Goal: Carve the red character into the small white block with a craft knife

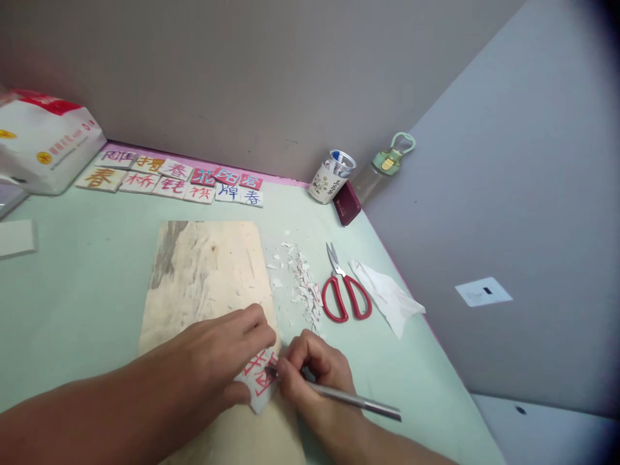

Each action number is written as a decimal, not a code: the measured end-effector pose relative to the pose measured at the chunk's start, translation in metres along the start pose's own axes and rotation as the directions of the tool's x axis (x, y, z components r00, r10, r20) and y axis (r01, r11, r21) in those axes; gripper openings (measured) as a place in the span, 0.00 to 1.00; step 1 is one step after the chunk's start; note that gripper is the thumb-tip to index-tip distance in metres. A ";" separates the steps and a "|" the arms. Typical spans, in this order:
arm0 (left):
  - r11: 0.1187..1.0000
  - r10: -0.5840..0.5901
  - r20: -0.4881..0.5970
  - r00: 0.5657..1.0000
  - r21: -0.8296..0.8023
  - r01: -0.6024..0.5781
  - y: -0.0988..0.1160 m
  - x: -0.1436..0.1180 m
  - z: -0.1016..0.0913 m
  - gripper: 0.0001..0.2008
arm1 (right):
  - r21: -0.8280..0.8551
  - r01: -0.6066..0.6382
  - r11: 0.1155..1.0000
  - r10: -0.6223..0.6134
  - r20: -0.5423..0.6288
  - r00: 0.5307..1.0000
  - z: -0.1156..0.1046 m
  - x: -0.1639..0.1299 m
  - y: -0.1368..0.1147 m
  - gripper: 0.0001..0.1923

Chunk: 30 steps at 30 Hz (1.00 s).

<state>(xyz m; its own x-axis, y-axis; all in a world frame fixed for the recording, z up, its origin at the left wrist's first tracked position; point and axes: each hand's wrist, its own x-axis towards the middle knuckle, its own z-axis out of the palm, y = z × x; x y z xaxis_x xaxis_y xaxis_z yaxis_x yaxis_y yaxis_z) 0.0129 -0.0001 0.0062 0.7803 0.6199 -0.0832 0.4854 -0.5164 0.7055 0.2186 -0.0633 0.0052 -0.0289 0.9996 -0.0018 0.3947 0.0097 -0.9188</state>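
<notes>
My left hand [220, 358] presses flat on a small white tile with red characters [260, 381], pinning it to a pale wooden board [208, 271]. My right hand [317, 374] grips a slim metal craft knife [349, 398], its tip touching the tile's right edge. The tile is partly hidden under my left fingers.
A heap of white scraps [303, 284] lies right of the board, then red-handled scissors [345, 294] and crumpled paper [387, 294]. Several lettered tiles [174, 177] line the back edge. A can [332, 177], dark red case [346, 203], bottle [382, 168] and white bag [46, 139] stand behind.
</notes>
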 end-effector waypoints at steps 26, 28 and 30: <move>0.979 0.160 -0.042 0.986 0.138 -0.152 0.002 0.013 0.007 0.14 | -0.485 0.699 0.526 -0.761 0.100 0.641 0.008 -0.001 0.020 0.14; 0.965 0.195 -0.050 0.980 0.186 -0.183 0.002 0.012 0.007 0.14 | -0.474 0.691 0.546 -0.745 0.102 0.659 0.007 -0.001 0.018 0.14; 0.943 0.236 -0.065 0.970 0.256 -0.213 0.003 0.011 0.007 0.15 | -0.480 0.678 0.556 -0.738 0.090 0.669 0.007 0.000 0.015 0.14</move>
<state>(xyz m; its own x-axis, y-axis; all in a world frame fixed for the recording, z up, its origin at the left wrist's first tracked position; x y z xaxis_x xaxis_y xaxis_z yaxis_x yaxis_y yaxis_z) 0.0255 0.0007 0.0023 0.8457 0.5172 0.1316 0.3927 -0.7700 0.5030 0.2185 -0.0634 -0.0115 -0.3935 0.6593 0.6407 0.6410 0.6964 -0.3229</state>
